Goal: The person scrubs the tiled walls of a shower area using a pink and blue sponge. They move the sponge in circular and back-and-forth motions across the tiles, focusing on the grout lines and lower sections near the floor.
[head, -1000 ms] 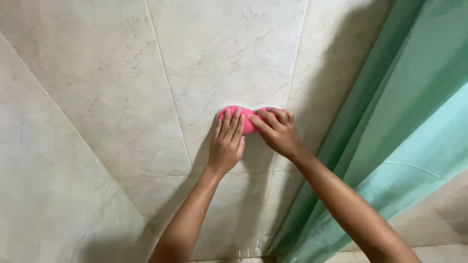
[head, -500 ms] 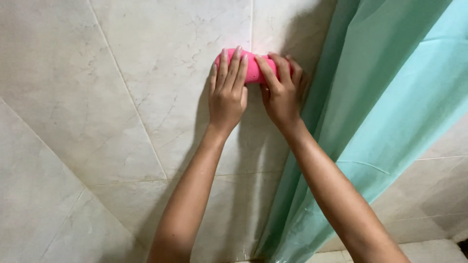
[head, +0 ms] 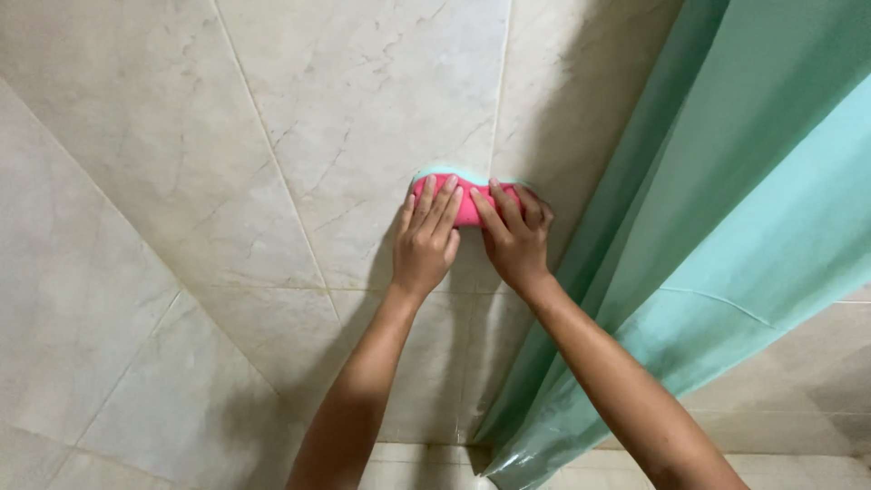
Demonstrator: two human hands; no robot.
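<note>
Two bare forearms are seen rising from the bottom edge toward the wall. A green shower curtain (head: 726,236) hangs at the right, its lower hem gathered near the floor corner, just beside the right forearm. A strip of pale floor or ledge is glimpsed at the bottom, below the wall.

The left hand (head: 425,243) is laid flat, fingers (head: 442,201) stretched out and slightly spread, tips resting over the left part of a pink sponge (head: 467,201). The right hand (head: 517,238) is laid beside it, fingers extended and a little apart, pressed over the sponge's right part. Neither hand is closed around the sponge; it is pinned to the wall under the fingertips. The hands are set close together, nearly touching at the thumbs.

The sponge is held against a beige marbled tile wall (head: 272,163), on a vertical grout line, near the curtain's edge. A pale teal layer is shown along the sponge's upper rim. Hand shadows are cast on the tiles below.
</note>
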